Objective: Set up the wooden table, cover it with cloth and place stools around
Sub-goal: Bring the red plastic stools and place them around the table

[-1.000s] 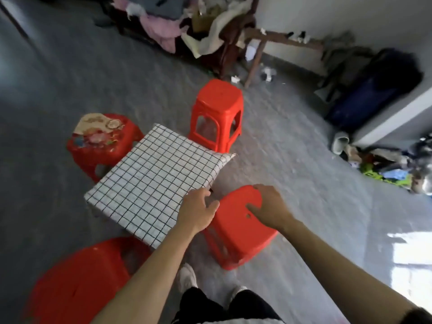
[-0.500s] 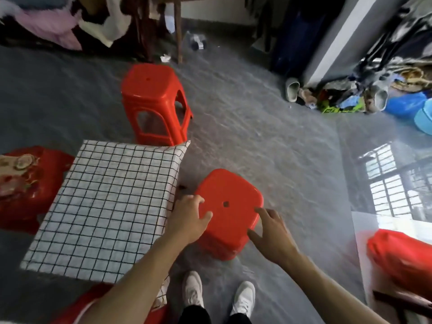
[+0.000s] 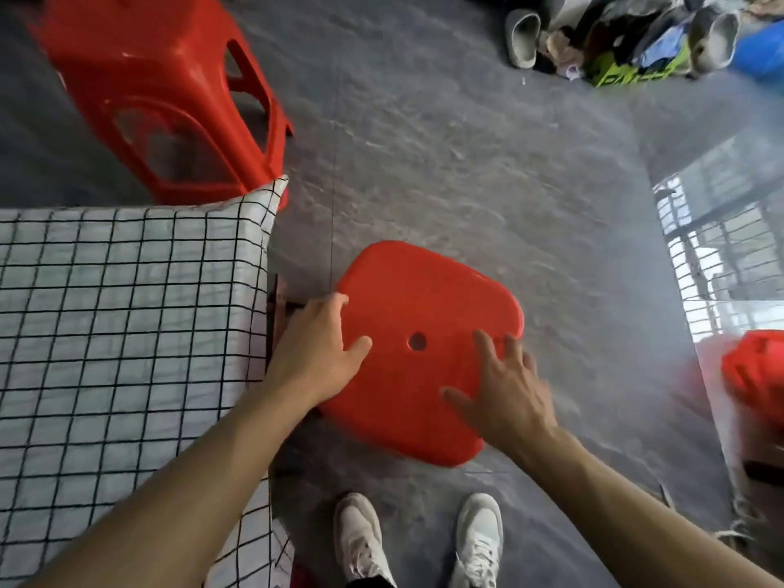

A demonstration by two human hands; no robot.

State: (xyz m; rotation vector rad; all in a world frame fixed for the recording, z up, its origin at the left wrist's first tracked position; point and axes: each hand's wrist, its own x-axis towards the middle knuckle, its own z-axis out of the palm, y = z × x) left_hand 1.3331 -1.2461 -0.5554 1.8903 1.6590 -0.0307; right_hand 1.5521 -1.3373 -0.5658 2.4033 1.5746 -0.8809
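Observation:
A red plastic stool (image 3: 428,299) stands on the grey floor just right of the table, its seat with a round hole facing me. My left hand (image 3: 316,354) grips the seat's left rim, thumb on top and fingers over the edge. With fingers spread, my right hand (image 3: 505,396) rests on the seat's near right part. The table carries a white cloth with a black grid (image 3: 127,316), and a bit of its wooden frame (image 3: 278,309) shows beside my left hand. A second red stool (image 3: 169,99) stands beyond the table's far corner.
Slippers (image 3: 524,38) and a heap of clutter (image 3: 636,57) lie on the floor at the far right. A red object (image 3: 755,375) sits at the right edge. My feet in white shoes (image 3: 424,541) stand just behind the stool.
The view has dropped closer over the stool. My right hand has come onto the seat from beside it. My left hand stays on the left rim.

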